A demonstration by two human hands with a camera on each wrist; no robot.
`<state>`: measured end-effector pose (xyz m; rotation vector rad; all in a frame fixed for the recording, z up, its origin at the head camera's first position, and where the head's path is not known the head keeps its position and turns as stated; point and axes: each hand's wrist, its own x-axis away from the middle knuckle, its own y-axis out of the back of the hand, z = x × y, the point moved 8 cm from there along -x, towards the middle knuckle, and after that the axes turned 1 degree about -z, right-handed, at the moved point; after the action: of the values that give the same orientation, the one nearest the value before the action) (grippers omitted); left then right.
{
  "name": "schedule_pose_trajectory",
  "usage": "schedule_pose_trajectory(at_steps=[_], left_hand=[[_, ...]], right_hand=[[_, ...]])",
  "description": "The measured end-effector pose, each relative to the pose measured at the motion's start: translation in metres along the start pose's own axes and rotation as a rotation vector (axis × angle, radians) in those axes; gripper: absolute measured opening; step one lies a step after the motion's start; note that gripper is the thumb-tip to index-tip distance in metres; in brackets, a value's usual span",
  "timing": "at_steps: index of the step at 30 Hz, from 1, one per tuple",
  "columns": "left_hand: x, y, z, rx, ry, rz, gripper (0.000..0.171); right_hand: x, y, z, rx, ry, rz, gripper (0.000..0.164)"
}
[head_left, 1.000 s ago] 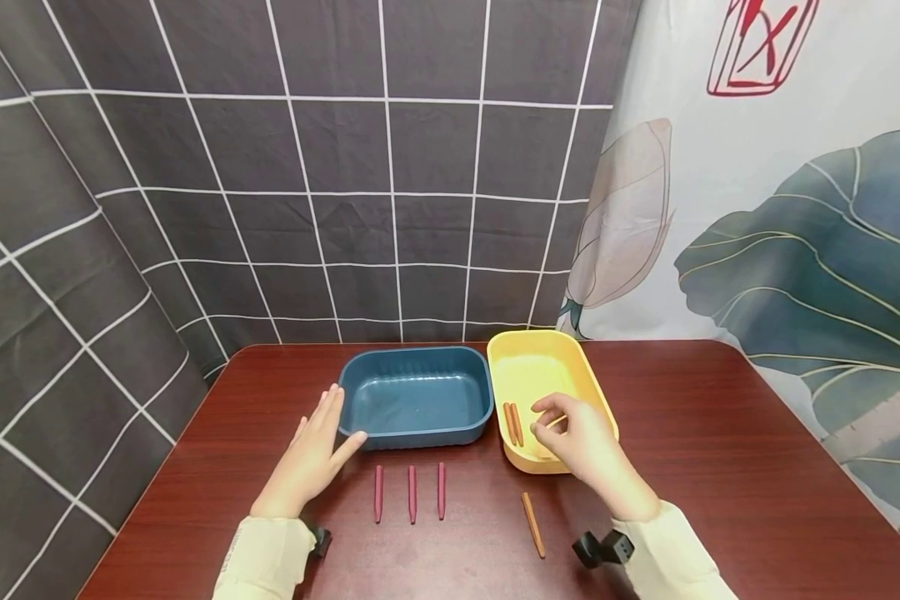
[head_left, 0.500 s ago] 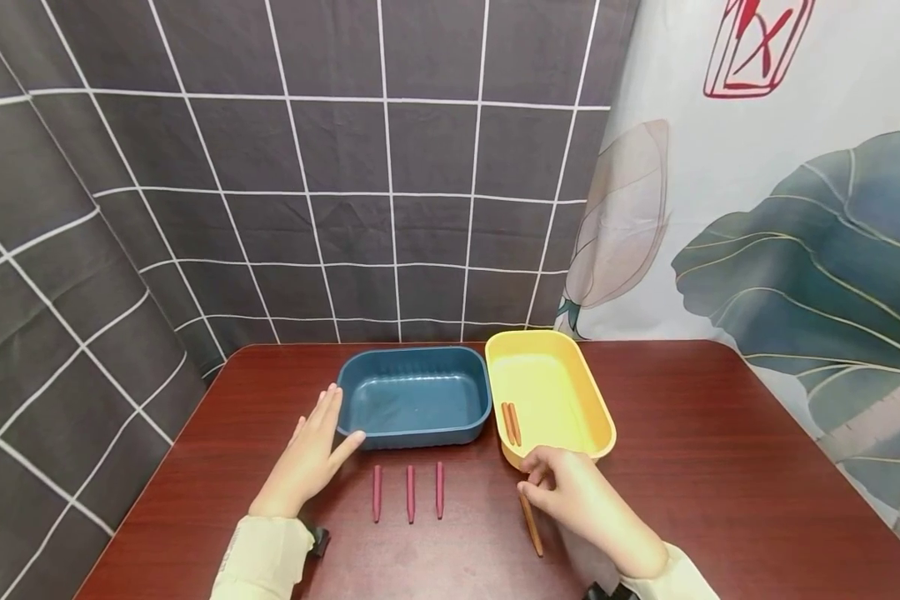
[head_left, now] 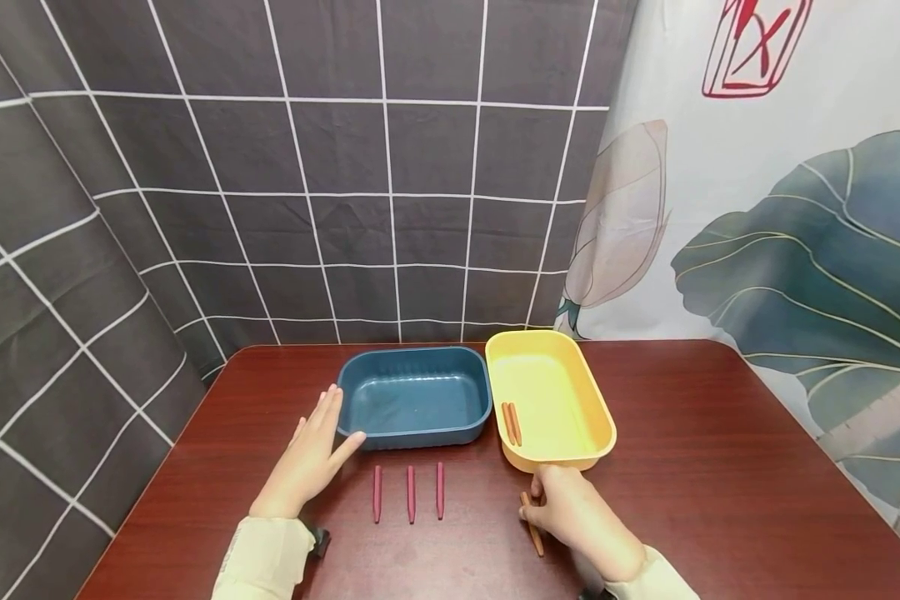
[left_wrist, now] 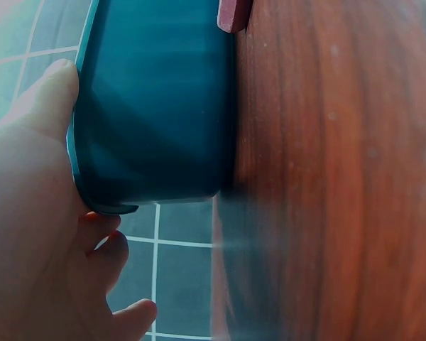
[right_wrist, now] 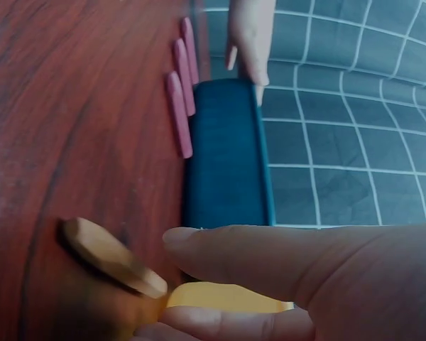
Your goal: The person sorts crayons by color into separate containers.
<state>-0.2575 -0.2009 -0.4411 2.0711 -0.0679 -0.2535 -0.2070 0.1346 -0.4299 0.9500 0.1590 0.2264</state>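
My left hand rests at the left end of the blue basin, thumb at the rim, fingers extended. In the left wrist view the thumb touches the basin's edge. My right hand is low over the table, thumb and fingers spread around an orange-brown crayon. The right wrist view shows a gap between the thumb and this crayon. Two similar crayons lie inside the yellow basin at its near left. The right hand's fingertips are partly hidden in the head view.
Three dark pink crayons lie in a row on the red-brown table, in front of the blue basin. The two basins stand side by side. Behind the table hangs a grey checked cloth, with a leaf-patterned one at right.
My right hand has moved from over the yellow basin toward me and down to the orange-brown crayon on the table. The left hand has stayed at the blue basin.
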Motion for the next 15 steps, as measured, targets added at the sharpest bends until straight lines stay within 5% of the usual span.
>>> schedule_pose_trajectory(at_steps=[4, 15], left_hand=[[0.0002, -0.0003, -0.0007, 0.003, -0.001, 0.0, 0.088], [-0.0006, -0.0013, 0.0006, -0.001, -0.002, -0.002, 0.087]], right_hand=[[-0.0012, -0.0052, -0.0039, 0.007, -0.031, -0.001, 0.037], [-0.0024, -0.0112, -0.0007, -0.025, 0.051, -0.023, 0.032]])
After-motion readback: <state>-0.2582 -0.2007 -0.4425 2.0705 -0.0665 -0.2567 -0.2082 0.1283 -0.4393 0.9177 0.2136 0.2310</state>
